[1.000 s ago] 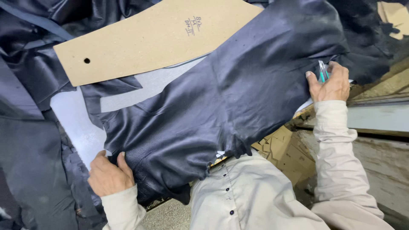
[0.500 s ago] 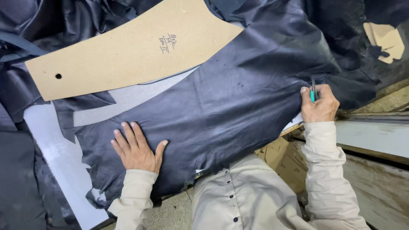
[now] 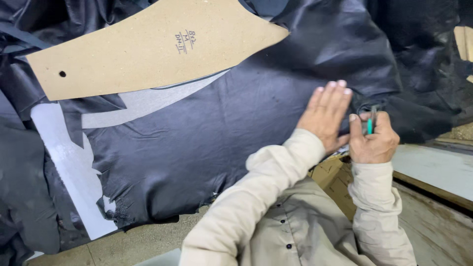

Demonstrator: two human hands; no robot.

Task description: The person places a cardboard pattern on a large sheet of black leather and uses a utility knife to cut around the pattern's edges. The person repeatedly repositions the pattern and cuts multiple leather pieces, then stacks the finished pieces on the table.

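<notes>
Now left hand point(image 3: 324, 117) beside right hand point(image 3: 373, 140)

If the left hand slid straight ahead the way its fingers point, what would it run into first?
The left hand lies flat on the dark leather sheet, fingers pointing up and away. Ahead is only more dark leather; nothing else seems to block it.

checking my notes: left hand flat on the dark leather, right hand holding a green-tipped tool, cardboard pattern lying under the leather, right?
Not quite. The head view shows the cardboard pattern lying on top of the dark leather, not under it. The left hand is flat on the leather and the right hand holds the green-tipped tool.
</notes>
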